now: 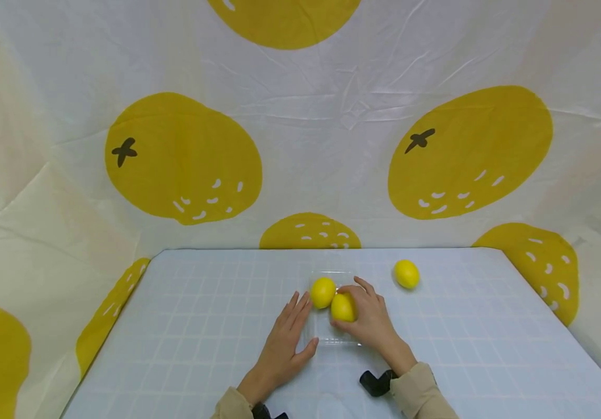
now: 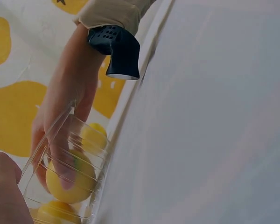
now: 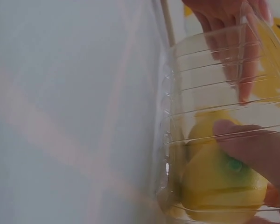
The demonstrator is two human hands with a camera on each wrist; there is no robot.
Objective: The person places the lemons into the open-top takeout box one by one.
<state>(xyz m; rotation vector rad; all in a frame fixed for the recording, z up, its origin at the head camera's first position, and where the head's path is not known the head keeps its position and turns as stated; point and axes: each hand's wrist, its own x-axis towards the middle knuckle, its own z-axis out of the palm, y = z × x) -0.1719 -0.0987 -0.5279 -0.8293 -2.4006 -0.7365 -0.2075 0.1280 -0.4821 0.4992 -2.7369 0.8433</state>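
Note:
A clear plastic box [image 1: 323,337] stands on the table, its ribbed wall [image 3: 205,88] filling much of the right wrist view. Inside it my right hand [image 1: 374,319] grips a lemon [image 1: 343,308] between thumb and fingers; the green stem end shows through the wall. Another lemon [image 1: 323,293] lies in the box, just beyond the held one and to its left. My left hand [image 1: 283,343] rests along the box's left side, fingers straight and thumb spread toward the near edge. In the left wrist view its thumb [image 2: 7,186] appears at the lower left.
A third lemon [image 1: 407,274] lies on the table to the right, beyond the box. The table [image 1: 216,326] wears a pale checked cloth. Behind it hangs a white curtain [image 1: 321,157] printed with large yellow fruit. Black wrist cameras [image 1: 376,383] sit at both sleeves.

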